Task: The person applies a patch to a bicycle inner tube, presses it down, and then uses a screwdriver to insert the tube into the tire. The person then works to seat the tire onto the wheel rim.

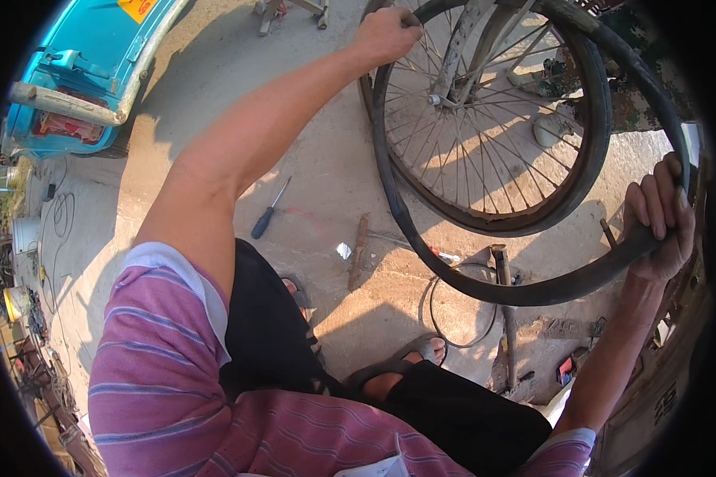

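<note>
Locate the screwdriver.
Head view, left of centre: the screwdriver lies on the ground, just beyond the black left trouser leg, right of the left elbow.

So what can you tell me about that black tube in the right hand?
The tube is a long, dull-black band, seemingly rubber. It looks broad near the right hand, whose fingers grip it, and slimmer where it curves up on the left. In the picture it sweeps in a wide arc below the spoked wheel, and another stretch arches past the wheel's upper right. Whether the left hand holds it too, I cannot tell.
</note>
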{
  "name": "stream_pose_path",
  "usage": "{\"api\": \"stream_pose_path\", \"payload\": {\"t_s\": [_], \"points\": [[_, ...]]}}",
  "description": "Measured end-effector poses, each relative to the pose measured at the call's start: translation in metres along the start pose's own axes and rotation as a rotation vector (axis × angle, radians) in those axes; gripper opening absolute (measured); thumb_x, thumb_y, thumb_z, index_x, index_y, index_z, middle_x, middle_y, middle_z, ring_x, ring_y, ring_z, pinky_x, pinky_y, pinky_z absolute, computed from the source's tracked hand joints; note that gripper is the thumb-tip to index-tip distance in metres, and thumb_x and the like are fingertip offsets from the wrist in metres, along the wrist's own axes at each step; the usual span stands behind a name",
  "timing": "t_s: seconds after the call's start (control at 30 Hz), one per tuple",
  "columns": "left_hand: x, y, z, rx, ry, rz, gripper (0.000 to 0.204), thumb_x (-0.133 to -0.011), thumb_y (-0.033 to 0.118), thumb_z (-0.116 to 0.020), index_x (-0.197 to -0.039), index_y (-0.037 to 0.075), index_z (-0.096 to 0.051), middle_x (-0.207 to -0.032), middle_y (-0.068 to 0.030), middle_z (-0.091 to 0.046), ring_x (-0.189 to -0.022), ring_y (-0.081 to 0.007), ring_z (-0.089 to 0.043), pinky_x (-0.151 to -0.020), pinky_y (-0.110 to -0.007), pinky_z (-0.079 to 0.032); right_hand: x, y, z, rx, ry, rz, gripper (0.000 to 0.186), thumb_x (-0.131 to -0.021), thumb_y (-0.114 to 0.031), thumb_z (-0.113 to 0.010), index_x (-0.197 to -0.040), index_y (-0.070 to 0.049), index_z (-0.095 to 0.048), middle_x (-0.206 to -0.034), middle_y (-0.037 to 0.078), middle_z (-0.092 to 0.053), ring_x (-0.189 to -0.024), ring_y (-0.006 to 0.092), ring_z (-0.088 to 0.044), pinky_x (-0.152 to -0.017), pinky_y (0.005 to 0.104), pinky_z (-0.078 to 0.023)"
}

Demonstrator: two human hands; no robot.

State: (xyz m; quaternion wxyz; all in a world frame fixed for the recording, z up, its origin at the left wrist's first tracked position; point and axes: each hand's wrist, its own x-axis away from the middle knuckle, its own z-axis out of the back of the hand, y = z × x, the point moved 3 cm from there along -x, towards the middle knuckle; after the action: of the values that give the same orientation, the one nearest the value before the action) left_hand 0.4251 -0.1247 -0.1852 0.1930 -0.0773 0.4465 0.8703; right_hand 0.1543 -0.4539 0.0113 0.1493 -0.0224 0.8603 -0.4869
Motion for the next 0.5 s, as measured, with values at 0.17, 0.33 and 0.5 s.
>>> {"api": "stream_pose_path", "payload": {"t_s": [0.17, 0.33, 0.5], "points": [[0.063, 0.083, -0.022, 0.319, -0.701, 0.099, 0.046, -0.096, 0.04, -0.071, -0.118, 0.0, -0.072, -0.081, -0.0074, -0.072, -0.075, -0.0147, -0.071, -0.071, -0.033, -0.058, -0.01, 0.037, -0.013, -0.115, 0.036, -0.017, 0.024, -0.103, -0.011, -0.058, -0.122, 0.002, -0.055, -0.071, -0.004, -0.043, -0.057, 0.0056, -0.043, -0.064, 0.0251, -0.038], [0.209, 0.184, -0.061, 0.591, -1.63, 0.133, 0.097, -0.093, 0.036, -0.075, -0.166, 0.003, -0.021, -0.083, -0.012, -0.073, -0.07, -0.0208, -0.073, -0.067, -0.032, -0.058, -0.028, 0.058, -0.029, -0.212, 0.004, -0.02, 0.017, -0.104, -0.011, -0.056, -0.118, -0.001, -0.056, -0.07, -0.004, -0.042, -0.056, 0.0069, -0.042, -0.064, 0.0267, -0.038], [0.266, 0.2, -0.08, 0.853, -1.725, 0.55, 0.065, -0.1, 0.035, -0.069, -0.149, 0.002, -0.043, -0.099, -0.0118, -0.073, -0.082, -0.0219, -0.076, -0.072, -0.035, -0.06, -0.034, 0.063, -0.037, -0.363, -0.038, -0.053, 0.019, -0.106, -0.015, -0.053, -0.118, -0.002, -0.059, -0.072, -0.004, -0.042, -0.056, 0.0084, -0.041, -0.064, 0.0277, -0.038]]}}
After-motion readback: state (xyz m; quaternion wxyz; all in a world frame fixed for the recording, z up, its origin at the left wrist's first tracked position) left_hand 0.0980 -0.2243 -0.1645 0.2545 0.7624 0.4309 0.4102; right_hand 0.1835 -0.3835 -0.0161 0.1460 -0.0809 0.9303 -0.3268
